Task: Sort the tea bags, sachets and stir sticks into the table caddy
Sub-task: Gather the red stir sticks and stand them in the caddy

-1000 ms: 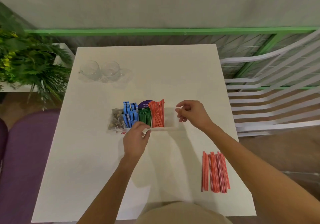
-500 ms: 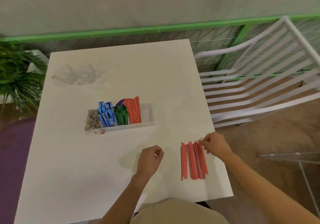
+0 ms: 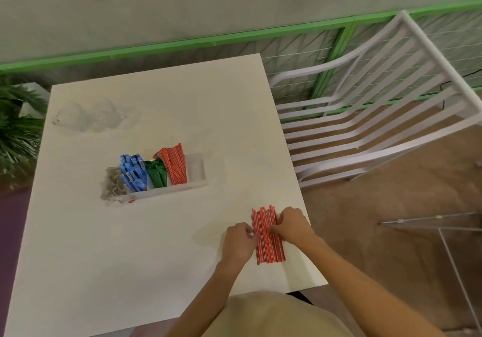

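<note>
Near the right front corner of the white square table (image 3: 156, 258) lies a flat row of thin red-and-white striped stir sticks (image 3: 267, 235), side by side, their far ends uneven. The left hand (image 3: 238, 241) has its fingers curled and nips the row's left edge; the right hand (image 3: 292, 226) curls over the right edge, so the sticks are squeezed between the two.

I judge them light, stiff and slippery against each other: a pinch at one end would let them fan or roll. A grip round the middle, once they are pressed into one bunch, looks safest.

Well apart, toward mid-table, stands the clear plastic caddy (image 3: 198, 169), holding pale tea bags (image 3: 113, 184), blue sachets (image 3: 133, 169), green sachets (image 3: 156, 176) and more red sticks (image 3: 174, 163), with its rightmost compartment unfilled.

Half a second earlier the left hand was a loose fist clear of the row and only the right touched its far end; now both close on it, and the row is tighter.
</note>
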A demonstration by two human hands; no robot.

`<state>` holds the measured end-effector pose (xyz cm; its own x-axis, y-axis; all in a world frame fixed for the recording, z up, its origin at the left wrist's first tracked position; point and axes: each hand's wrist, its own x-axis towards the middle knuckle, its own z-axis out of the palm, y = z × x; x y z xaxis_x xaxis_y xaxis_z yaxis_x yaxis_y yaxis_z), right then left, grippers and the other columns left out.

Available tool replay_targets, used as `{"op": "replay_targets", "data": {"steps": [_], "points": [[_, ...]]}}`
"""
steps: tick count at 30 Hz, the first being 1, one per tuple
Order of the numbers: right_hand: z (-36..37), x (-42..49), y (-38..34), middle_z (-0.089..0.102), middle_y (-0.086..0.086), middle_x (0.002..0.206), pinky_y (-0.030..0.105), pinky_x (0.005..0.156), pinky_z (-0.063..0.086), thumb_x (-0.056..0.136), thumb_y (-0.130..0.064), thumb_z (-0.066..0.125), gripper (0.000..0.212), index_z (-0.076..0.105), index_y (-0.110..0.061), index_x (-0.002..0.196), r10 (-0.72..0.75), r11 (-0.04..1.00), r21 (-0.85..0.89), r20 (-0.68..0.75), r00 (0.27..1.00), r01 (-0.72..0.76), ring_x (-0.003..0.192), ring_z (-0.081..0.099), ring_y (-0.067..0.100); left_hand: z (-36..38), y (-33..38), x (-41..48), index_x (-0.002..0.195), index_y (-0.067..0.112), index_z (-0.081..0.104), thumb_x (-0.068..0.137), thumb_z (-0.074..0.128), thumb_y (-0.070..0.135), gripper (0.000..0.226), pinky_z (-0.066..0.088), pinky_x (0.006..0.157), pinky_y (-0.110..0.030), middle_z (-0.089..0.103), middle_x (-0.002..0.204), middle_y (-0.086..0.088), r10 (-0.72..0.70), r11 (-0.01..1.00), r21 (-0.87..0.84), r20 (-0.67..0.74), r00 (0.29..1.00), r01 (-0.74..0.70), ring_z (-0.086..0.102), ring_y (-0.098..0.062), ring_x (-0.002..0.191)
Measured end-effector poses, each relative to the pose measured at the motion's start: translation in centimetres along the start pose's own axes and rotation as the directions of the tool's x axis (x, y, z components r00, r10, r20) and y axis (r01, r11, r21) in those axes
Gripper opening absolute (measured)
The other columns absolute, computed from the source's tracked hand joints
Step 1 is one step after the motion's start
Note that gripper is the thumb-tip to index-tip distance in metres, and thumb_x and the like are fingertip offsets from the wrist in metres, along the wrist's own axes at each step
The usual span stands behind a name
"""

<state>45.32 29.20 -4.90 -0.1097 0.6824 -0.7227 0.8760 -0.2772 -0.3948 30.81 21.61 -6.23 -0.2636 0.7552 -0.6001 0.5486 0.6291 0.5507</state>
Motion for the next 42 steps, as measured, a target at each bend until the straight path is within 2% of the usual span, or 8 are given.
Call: {"op": "replay_targets", "data": {"steps": [6,13,18,23,28,31,37,42], "points": [[0.7,0.2,0.5,0.072,0.013,0.069,0.033,0.055,0.06,0.08,-0.021,0.076,0.024,0.071,0.002,0.079,0.009,0.996,0.091,0.039,0.999,-0.012,0.06,0.071,0.023,0.6,0.8,0.0,0.106,0.014,0.069,0.082,0.069,0.033,0.03,0.056,0.08,-0.029,0.073,0.088,0.0,-0.03,0.999,-0.011,0.002,1.0,0.03,0.069,-0.014,0.081],[1.4,0.1,0.8,0.073,0.014,0.069,0.033,0.053,0.06,0.081,-0.018,0.075,0.016,0.071,-0.004,0.076,0.027,0.988,0.149,0.092,0.995,-0.041,0.065,0.073,0.026,1.5,1.2,-0.1,0.103,0.012,0.07,0.079,0.071,0.022,0.025,0.057,0.079,-0.034,0.073,0.087,-0.003,-0.037,0.998,-0.044,0.038,0.999,0.039,0.07,-0.017,0.079],[1.7,0.4,1.2,0.072,0.014,0.068,0.037,0.056,0.06,0.08,-0.016,0.072,0.012,0.071,-0.004,0.076,0.03,0.983,0.175,0.1,0.995,-0.048,0.065,0.073,0.029,1.9,1.0,0.1,0.099,0.015,0.067,0.076,0.075,0.019,0.025,0.059,0.073,-0.038,0.07,0.079,0.002,-0.058,0.995,-0.072,0.055,0.997,0.062,0.07,-0.017,0.076],[1.6,0.5,1.3,0.073,0.015,0.07,0.032,0.052,0.057,0.08,-0.008,0.068,0.007,0.07,-0.003,0.075,0.035,0.977,0.207,0.113,0.993,-0.058,0.061,0.072,0.022,2.2,0.6,0.5,0.088,0.019,0.065,0.073,0.078,0.022,0.021,0.059,0.069,-0.038,0.069,0.076,0.002,-0.054,0.995,-0.082,0.05,0.997,0.058,0.07,-0.016,0.072],[1.6,0.5,1.3,0.073,0.015,0.073,0.029,0.048,0.056,0.08,-0.002,0.063,0.013,0.068,-0.008,0.069,0.039,0.975,0.211,0.134,0.99,-0.067,0.063,0.073,0.022,2.3,0.3,0.8,0.088,0.017,0.068,0.074,0.077,0.02,0.017,0.06,0.068,-0.039,0.07,0.076,0.001,-0.071,0.992,-0.1,0.064,0.995,0.077,0.07,-0.015,0.071],[1.4,0.6,1.3,0.071,0.012,0.067,0.025,0.043,0.051,0.079,-0.002,0.064,0.018,0.067,-0.01,0.064,0.034,0.976,0.208,0.139,0.99,-0.063,0.059,0.072,0.019,2.2,0.1,1.0,0.083,0.02,0.069,0.073,0.075,0.019,0.012,0.061,0.069,-0.04,0.071,0.076,0.001,-0.078,0.989,-0.118,0.073,0.994,0.086,0.07,-0.015,0.07],[0.9,0.8,1.6,0.073,0.015,0.071,0.026,0.046,0.055,0.081,-0.003,0.066,0.013,0.07,-0.006,0.069,0.005,0.976,0.216,0.113,0.994,-0.03,0.062,0.072,0.022,1.0,-0.8,1.1,0.074,0.028,0.068,0.076,0.071,0.019,0.01,0.061,0.07,-0.039,0.072,0.073,0.005,-0.062,0.987,-0.146,0.057,0.996,0.07,0.07,-0.012,0.068],[0.5,1.0,1.3,0.074,0.012,0.074,0.025,0.05,0.056,0.085,-0.004,0.066,0.008,0.073,-0.003,0.079,-0.025,0.973,0.23,0.112,0.993,-0.001,0.06,0.071,0.016,-0.4,-1.5,1.2,0.086,0.02,0.073,0.078,0.074,0.022,0.008,0.06,0.076,-0.039,0.073,0.08,0.003,-0.043,0.98,-0.194,0.061,0.997,0.054,0.071,-0.013,0.074]]}}
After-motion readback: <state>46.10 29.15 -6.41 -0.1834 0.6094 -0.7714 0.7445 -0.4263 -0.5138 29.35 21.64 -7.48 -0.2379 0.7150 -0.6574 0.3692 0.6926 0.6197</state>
